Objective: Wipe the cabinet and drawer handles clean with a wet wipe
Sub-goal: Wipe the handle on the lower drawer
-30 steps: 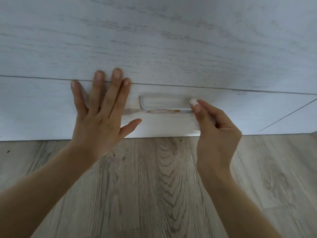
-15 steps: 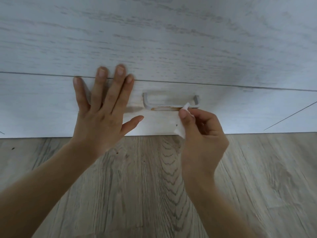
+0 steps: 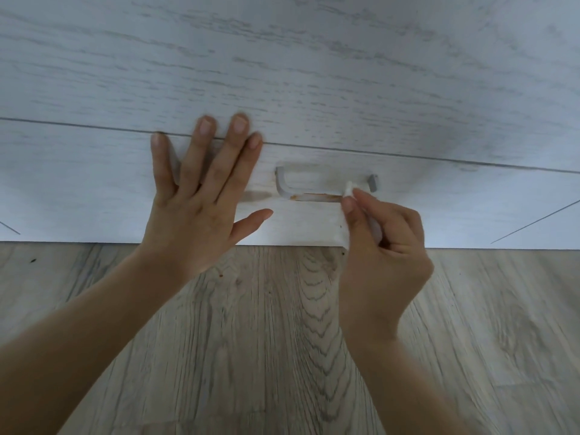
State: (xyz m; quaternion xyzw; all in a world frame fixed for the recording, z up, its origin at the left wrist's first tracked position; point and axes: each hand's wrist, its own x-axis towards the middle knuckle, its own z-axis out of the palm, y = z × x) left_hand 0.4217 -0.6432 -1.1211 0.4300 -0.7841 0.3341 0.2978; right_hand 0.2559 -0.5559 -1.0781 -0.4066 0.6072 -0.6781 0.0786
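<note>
Item: drawer front, pale wood grain, low above the floor [image 3: 282, 340]. Handle [image 3: 324, 196], pale bar type, is mounted at centre; a rust-coloured streak [image 3: 315, 198] is seen along its lower edge. Left hand [image 3: 201, 211] is laid open and flat on the drawer [image 3: 94, 189], just left of the handle, fingers spread, nothing held. Right hand [image 3: 386, 243] is closed on a wipe [image 3: 349, 188], folded small, pinched between thumb and fingertips and pressed to the bar near its right end. Risks noted: the stain may be smeared along the bar rather than lifted, if one soiled face of the wipe is reused; the small fold may slip from the pinch under pressure; the back of the bar and its posts may be missed; residue may be carried to the pale front.
</note>
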